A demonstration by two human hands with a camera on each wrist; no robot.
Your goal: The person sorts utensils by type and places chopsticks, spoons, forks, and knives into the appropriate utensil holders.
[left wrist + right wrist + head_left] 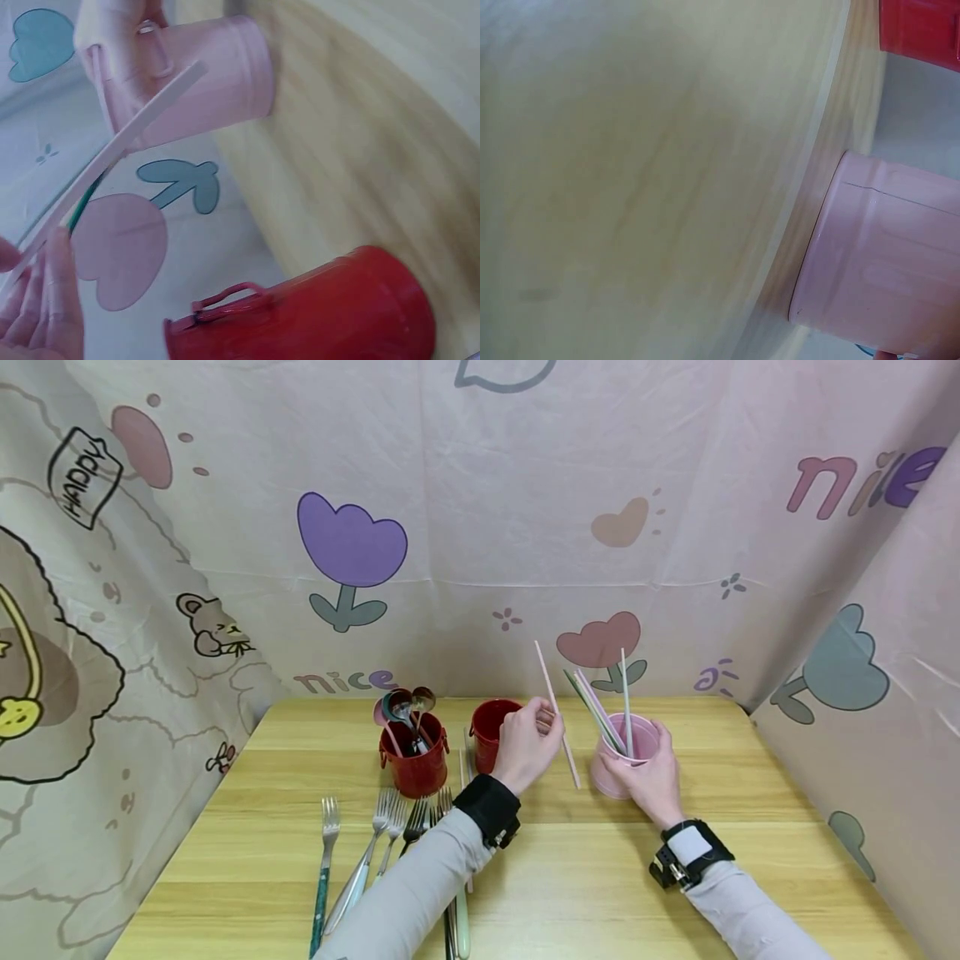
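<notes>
My left hand (528, 743) pinches a pale pink chopstick (558, 718) between thumb and fingers, just left of the pink bucket (613, 777). In the left wrist view the chopstick (112, 146) slants in front of the bucket's side. My right hand (651, 777) grips the pink bucket by its right side and rim. Several chopsticks (600, 714), green, pink and whitish, stand leaning in that bucket. In the right wrist view the bucket (885, 255) rests on the table, and hardly any of the hand shows there.
An empty-looking red bucket (486, 739) stands behind my left hand. Left of it, another red bucket (420, 772) holds several spoons (405, 703). Several forks (382, 814) lie at the front left, partly under my left sleeve. A printed curtain hangs behind the wooden table (720, 793).
</notes>
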